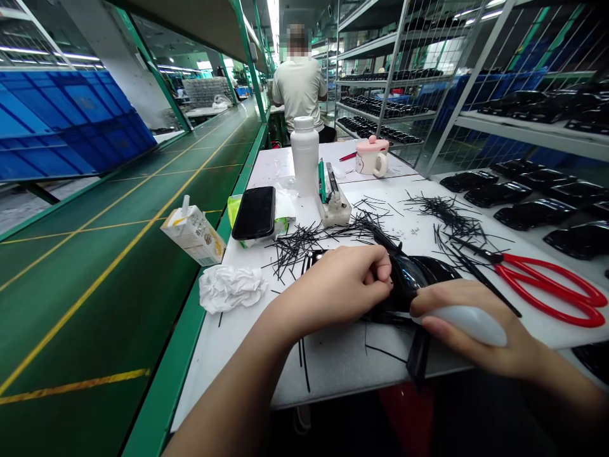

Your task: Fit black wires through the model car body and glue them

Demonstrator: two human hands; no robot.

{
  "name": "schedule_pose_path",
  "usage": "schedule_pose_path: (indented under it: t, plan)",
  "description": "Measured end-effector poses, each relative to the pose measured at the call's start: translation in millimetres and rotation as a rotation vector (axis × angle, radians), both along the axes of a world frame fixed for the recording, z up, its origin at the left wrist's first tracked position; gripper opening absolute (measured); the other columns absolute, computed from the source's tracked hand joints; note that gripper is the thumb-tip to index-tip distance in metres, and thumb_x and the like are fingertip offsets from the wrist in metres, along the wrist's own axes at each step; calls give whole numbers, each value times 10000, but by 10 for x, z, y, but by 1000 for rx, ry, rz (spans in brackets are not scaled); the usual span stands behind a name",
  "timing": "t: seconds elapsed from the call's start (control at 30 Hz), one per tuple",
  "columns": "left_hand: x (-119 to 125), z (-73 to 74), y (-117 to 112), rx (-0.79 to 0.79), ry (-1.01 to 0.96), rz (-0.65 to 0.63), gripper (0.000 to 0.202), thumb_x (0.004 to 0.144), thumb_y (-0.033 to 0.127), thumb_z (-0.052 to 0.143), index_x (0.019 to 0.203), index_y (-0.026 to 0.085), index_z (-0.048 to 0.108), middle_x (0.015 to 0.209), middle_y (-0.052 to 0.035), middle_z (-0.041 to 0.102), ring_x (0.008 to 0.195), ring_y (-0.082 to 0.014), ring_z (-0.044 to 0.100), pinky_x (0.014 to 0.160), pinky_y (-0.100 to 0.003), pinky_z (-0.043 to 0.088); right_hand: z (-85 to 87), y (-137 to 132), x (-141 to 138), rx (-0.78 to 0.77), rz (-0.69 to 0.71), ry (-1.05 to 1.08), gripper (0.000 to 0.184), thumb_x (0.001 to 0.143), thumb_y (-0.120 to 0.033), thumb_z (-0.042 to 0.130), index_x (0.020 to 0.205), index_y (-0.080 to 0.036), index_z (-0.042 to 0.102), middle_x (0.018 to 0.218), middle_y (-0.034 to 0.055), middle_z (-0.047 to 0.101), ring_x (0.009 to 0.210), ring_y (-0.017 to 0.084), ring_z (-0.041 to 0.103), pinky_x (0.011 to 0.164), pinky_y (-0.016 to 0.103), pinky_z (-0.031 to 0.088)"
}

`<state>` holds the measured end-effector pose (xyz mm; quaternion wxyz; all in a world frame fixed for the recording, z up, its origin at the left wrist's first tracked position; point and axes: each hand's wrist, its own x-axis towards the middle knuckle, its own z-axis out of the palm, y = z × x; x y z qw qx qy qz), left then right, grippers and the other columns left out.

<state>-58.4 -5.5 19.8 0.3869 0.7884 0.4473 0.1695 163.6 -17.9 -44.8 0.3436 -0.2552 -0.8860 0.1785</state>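
Observation:
My left hand (333, 298) grips the edge of a glossy black moulded plastic piece (419, 276) on the white worktable (295, 374). My right hand (469, 330) is wrapped around a smooth white oval object (469, 324), which sits against the black piece. Thin black plastic strips (295, 247) lie scattered near my left hand, and another heap (447, 216) lies beyond the black piece. Red-handled scissors (547, 289) rest to the right of my right hand, not touching it. Part of the black piece is hidden by my hands.
A white plastic bottle (305, 155), a pink-lidded mug (372, 157), a smartphone (254, 212), a drink carton (193, 235) and crumpled tissue (232, 289) share the table. Black moulded pieces (533, 212) fill shelving on the right. A green conveyor belt (118, 222) runs left; a co-worker (299, 86) stands beyond.

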Motion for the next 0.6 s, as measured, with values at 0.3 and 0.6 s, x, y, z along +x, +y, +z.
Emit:
schedule_pose_path:
  t: [0.3,0.6]
  plan:
    - [-11,-15,18,-3,0,-19,177,826,141,522,707,209,410,689,39,545,641,-124,483,569,-228,329,13,4,-11,-3,14,-2,97,954,-226,512,887,-230,582,759,21,703,666,180,688,561,261,490]
    - [-13,15,2,-13,21,0,180,845,160,529,722,209,408,706,48,533,666,-118,476,594,-223,335,-43,-71,197,-89,-220,391,188,929,-412,579,870,-306,722,778,-3,724,647,180,677,573,253,533]
